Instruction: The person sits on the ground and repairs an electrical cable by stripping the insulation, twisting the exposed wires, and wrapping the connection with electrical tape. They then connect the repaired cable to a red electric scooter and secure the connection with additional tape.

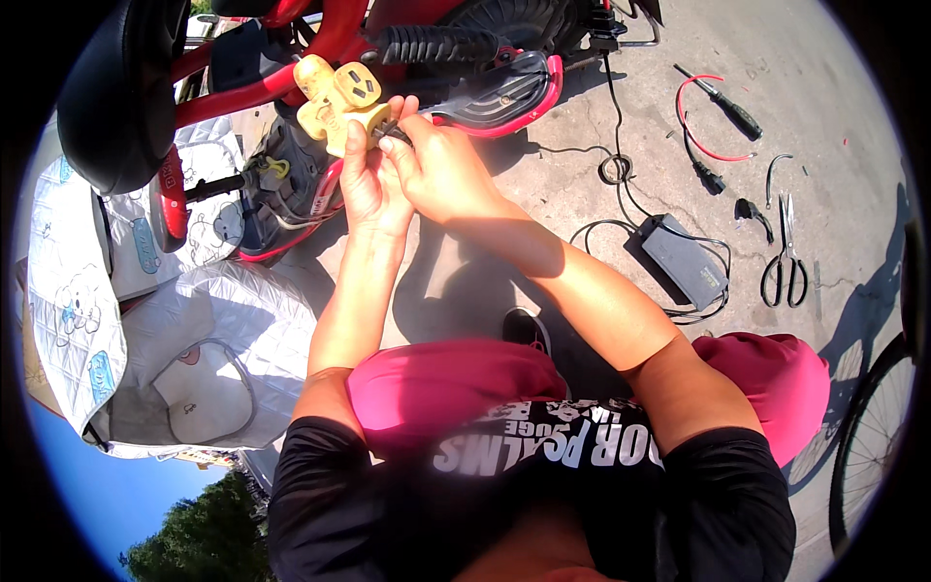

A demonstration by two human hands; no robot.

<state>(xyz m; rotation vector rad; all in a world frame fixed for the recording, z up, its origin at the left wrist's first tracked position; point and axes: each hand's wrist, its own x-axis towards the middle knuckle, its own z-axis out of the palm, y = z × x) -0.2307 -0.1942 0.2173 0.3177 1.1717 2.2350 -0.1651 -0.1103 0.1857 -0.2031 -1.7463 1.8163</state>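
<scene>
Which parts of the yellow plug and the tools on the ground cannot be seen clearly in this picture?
- Yellow plug, head view: its lower end is hidden by the left hand and right hand.
- Black adapter box: its cable ends are too small to trace.
- Scissors: blade tips too small to make out.
</scene>
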